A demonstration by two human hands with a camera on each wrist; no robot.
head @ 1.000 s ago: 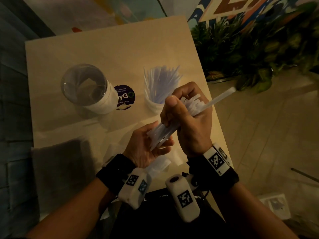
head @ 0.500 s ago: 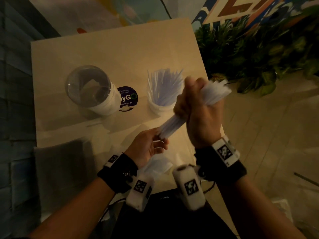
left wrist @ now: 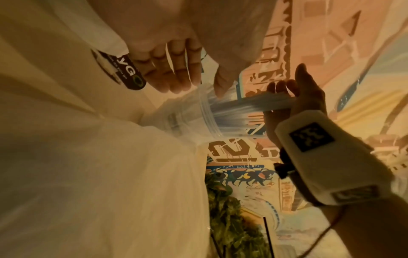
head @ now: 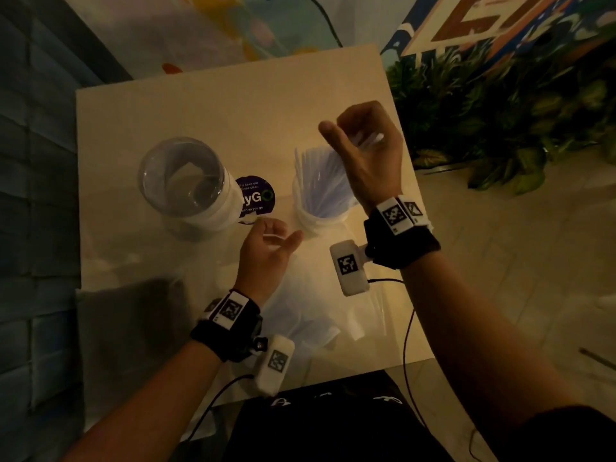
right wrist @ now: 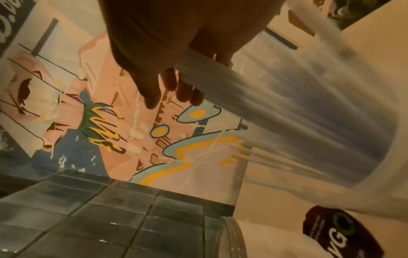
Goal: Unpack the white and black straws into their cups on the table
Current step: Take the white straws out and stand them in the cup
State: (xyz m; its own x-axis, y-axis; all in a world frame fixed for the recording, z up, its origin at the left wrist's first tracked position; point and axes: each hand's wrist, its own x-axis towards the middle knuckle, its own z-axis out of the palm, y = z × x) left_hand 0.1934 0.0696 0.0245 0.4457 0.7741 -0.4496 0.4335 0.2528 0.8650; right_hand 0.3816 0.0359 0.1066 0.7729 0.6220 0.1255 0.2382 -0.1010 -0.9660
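Note:
My right hand (head: 350, 131) grips a bundle of white straws (head: 368, 140) by its upper end, directly above the right-hand clear cup (head: 316, 225). In the left wrist view the bundle (left wrist: 238, 104) reaches down into the cup's mouth (left wrist: 205, 111). In the right wrist view its fingers (right wrist: 187, 87) curl round the blurred straws (right wrist: 287, 104). My left hand (head: 278, 233) hovers palm up just in front of the cup, fingers relaxed. A thin white sliver shows across it; I cannot tell what it is. The left clear cup (head: 186, 185) holds no straws. No black straws are visible.
A round purple sticker (head: 255, 196) lies between the two cups. Crumpled clear packaging (head: 300, 325) lies on the table (head: 233, 105) near its front edge, with a grey patch (head: 133, 321) at front left. Green plants (head: 500, 111) stand past the table's right edge.
My right hand drew the straw bundle away from my left hand, then carried it up and over the right cup. My left hand let go and now hangs relaxed.

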